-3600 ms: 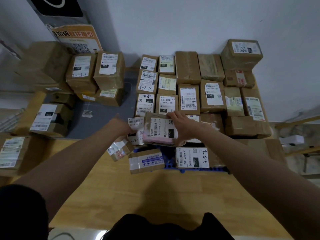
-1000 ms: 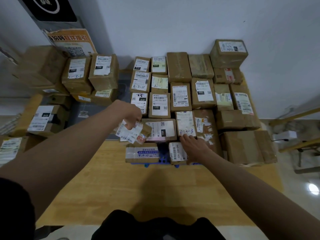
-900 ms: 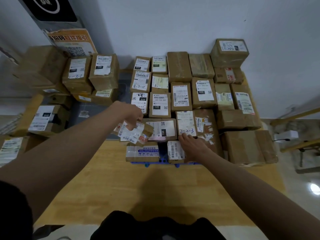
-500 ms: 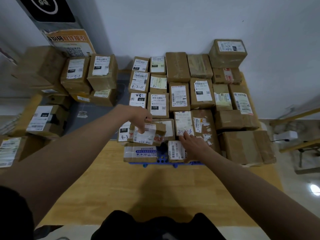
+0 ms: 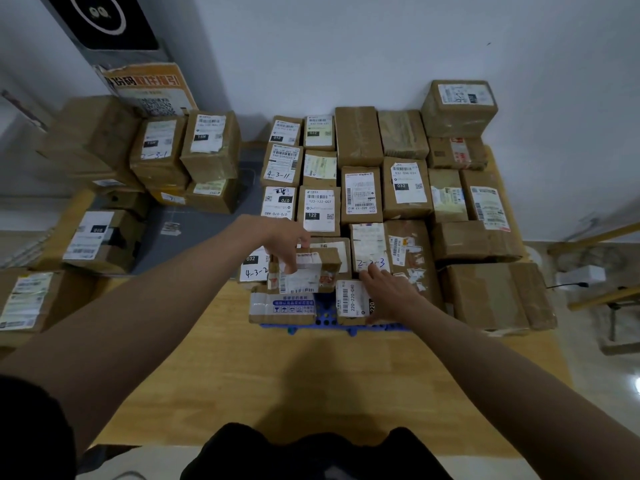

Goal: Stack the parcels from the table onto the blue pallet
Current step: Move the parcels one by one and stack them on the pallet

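— Where do we have the small parcel?

— In our left hand, fingers curled over its top and closed on it. It sits above the front row, over the taped box and the parcel marked 4-3-2; whether it touches them we cannot tell.

— And our right hand?

— Flat and spread, fingers loose, gripping nothing. It rests against the parcel labelled 220-220-040, fingertips reaching the one marked 2-2-3.

— The blue pallet?

— On the wooden worktop, almost wholly covered by brown parcels; only its front edge shows. More boxes are piled to the left.
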A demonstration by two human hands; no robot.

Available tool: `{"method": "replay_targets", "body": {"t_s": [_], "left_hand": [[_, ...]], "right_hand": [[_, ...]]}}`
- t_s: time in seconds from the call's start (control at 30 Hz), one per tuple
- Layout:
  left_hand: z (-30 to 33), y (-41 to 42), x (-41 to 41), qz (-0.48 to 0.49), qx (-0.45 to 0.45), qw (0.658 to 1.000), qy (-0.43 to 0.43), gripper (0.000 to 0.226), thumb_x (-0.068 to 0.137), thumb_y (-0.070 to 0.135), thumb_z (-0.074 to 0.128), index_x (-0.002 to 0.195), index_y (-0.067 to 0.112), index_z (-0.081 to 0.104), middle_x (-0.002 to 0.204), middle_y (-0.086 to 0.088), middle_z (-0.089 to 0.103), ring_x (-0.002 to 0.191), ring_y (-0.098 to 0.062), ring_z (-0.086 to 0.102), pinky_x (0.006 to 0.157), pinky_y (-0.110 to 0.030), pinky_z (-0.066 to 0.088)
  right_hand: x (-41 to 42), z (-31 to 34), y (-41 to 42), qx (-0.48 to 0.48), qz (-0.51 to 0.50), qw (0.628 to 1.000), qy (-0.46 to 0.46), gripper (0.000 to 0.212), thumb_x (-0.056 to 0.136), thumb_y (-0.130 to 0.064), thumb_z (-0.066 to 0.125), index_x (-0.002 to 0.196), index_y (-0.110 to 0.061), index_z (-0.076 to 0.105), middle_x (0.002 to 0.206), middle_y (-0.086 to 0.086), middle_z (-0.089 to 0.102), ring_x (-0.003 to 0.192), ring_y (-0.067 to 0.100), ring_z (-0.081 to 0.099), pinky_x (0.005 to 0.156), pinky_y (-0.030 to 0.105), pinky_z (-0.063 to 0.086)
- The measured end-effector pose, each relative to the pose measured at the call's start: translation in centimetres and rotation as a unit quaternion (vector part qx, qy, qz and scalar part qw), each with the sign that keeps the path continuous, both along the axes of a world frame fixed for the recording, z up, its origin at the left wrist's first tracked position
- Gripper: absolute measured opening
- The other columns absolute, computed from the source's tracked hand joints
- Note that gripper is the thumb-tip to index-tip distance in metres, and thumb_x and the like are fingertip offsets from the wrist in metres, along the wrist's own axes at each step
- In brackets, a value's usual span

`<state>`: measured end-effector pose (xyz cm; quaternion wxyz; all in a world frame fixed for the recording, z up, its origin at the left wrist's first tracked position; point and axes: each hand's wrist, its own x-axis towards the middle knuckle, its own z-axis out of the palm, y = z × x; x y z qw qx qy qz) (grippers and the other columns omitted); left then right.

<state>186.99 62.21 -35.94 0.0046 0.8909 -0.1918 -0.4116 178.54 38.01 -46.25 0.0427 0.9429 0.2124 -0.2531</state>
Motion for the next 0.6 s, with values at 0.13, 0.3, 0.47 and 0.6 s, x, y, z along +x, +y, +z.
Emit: {"method": "replay_targets", "body": {"t_s": [0.13, 0.3, 0.47, 0.6], "left_hand": [[0.2, 0.7, 0.2, 0.01, -0.001, 1.0, -0.003, 0.064, 0.074, 0.029, 0.081, 0.13, 0.025, 0.05, 0.127, 0.004, 0.047, 0.114, -0.023, 0.052, 0.097, -0.042, 0.05], [-0.4, 1.5, 0.4, 0.003, 0.003, 1.0, -0.008, 0.045, 0.075, 0.031, 0.081, 0.107, 0.031, 0.049, 0.119, 0.004, 0.05, 0.109, -0.021, 0.051, 0.096, -0.04, 0.049], [-0.7, 1.3, 0.6, 0.005, -0.01, 1.0, -0.007, 0.043, 0.076, 0.028, 0.08, 0.106, 0.03, 0.05, 0.114, 0.005, 0.048, 0.108, -0.02, 0.05, 0.093, -0.036, 0.048], [-1.0, 0.9, 0.8, -0.003, -0.018, 1.0, -0.006, 0.044, 0.076, 0.029, 0.081, 0.105, 0.032, 0.048, 0.115, 0.005, 0.05, 0.11, -0.019, 0.05, 0.097, -0.038, 0.048]], "right_hand": [[0.0, -0.2, 1.2, 0.036, 0.012, 0.999, -0.006, 0.103, 0.067, -0.054, 0.083, 0.143, -0.011, 0.027, 0.137, 0.006, 0.038, 0.117, 0.023, 0.052, 0.087, 0.038, 0.054], [-0.1, -0.5, 2.5, 0.069, 0.012, 0.997, -0.012, 0.105, 0.065, -0.053, 0.084, 0.141, -0.012, 0.025, 0.134, 0.006, 0.04, 0.116, 0.023, 0.052, 0.086, 0.038, 0.054], [-0.5, -0.8, 2.7, 0.084, 0.015, 0.996, -0.033, 0.102, 0.066, -0.053, 0.084, 0.139, -0.012, 0.026, 0.134, 0.007, 0.038, 0.116, 0.024, 0.051, 0.084, 0.037, 0.054], [-0.9, -1.3, 2.8, 0.103, 0.003, 0.994, -0.035, 0.099, 0.067, -0.051, 0.084, 0.139, -0.014, 0.027, 0.138, 0.007, 0.035, 0.121, 0.024, 0.047, 0.084, 0.035, 0.053]]}}
